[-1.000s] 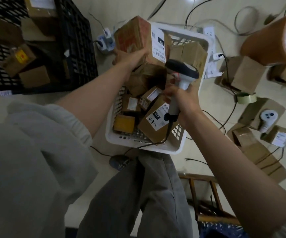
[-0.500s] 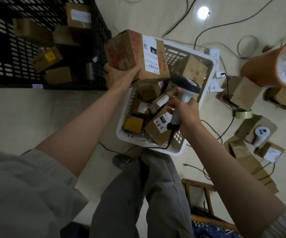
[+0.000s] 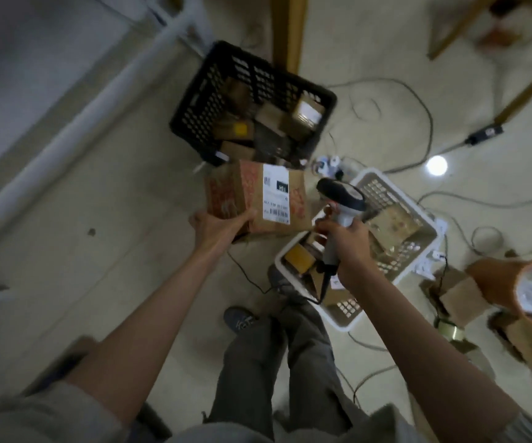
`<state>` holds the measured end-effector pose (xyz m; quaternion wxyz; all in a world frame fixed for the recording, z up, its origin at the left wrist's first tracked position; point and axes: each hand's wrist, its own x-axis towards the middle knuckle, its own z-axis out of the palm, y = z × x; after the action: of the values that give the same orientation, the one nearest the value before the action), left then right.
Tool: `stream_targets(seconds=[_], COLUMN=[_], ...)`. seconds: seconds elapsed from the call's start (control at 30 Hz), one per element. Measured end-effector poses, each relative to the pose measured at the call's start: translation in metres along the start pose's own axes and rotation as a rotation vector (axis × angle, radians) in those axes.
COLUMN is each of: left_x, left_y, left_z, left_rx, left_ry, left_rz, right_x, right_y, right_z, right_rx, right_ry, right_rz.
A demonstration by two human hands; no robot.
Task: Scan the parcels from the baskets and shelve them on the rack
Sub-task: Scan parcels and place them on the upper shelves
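The left hand [image 3: 218, 227] holds a brown box [image 3: 255, 196] from below, with its fingers curled round the bottom edge. The box is up in the air, between the black basket [image 3: 200, 107] and the white basket [image 3: 418, 225]. A white label [image 3: 276, 195] on the box faces up. The right hand [image 3: 343, 238] grips the handle of a scanner [image 3: 341, 203], just beside the box. The scanner's dark head is near the label. More boxes lie in both baskets. Wires lie on the floor [image 3: 98, 219].
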<state>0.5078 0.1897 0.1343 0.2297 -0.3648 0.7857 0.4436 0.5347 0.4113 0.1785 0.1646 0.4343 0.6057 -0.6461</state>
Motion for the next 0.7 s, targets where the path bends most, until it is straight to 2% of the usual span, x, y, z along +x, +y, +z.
stream_targets(seconds=[0.33, 0.53, 0.7], left_x=[-0.093, -0.174, -0.229], left_y=[-0.011, -0.011, -0.022], left_z=[-0.269, -0.392, -0.465], left_rx=[-0.359, -0.647, -0.709], left_ry=[0.369, 0.594, 0.775], left_rz=[0.038, 0.205, 0.359], right_x=[-0.200, -0.318, -0.390], right_y=[-0.115, -0.165, -0.188], right_z=[0.179, 0.257, 0.295], right_rx=[-0.354, -0.430, -0.463], right_ry=[-0.484, -0.730, -0.898], right_rz=[-0.403, -0.722, -0.898])
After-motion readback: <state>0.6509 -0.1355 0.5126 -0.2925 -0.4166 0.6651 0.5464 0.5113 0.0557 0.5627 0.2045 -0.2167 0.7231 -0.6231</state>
